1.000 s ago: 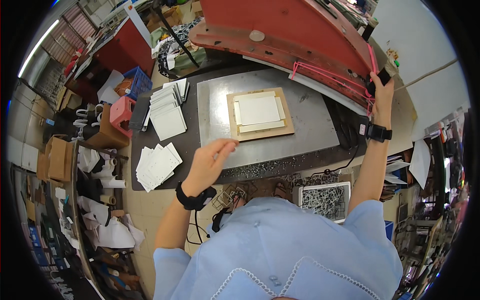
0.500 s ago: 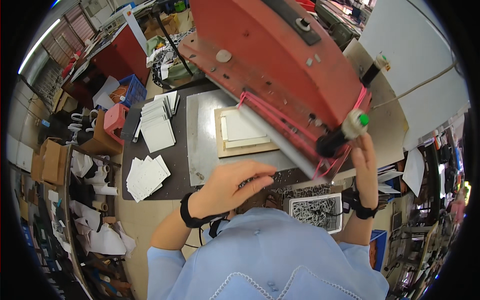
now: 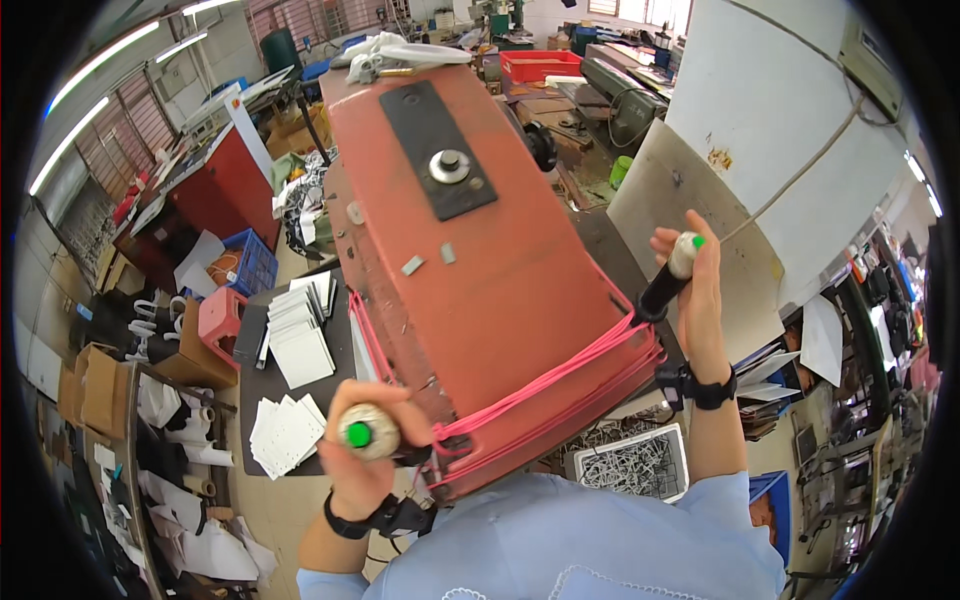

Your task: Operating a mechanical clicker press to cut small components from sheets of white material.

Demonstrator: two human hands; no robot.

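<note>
The broad red swing arm (image 3: 490,300) of a cutting press lies across the middle, directly before me, with a handle at each front corner. My left hand (image 3: 365,440) wraps round the left handle, whose green button (image 3: 358,434) shows at its end. On the other side, my right hand (image 3: 700,300) is loosely round the black and pale right handle (image 3: 672,275); its fingers pass behind the handle's tip. Pink cord (image 3: 550,385) is tied across the arm's front between the handles. The arm hides most of the metal work plate beneath.
White sheet stacks (image 3: 300,345) and a fanned pile of punched white pieces (image 3: 285,435) lie on the dark table at left. A white bin of small grey pieces (image 3: 630,465) stands below the arm's right side. A pale panel (image 3: 700,240) rises at right.
The red arm has swung left, over the plate and the white block on it. My left hand has closed on the left handle. My right hand has moved up with the right handle.
</note>
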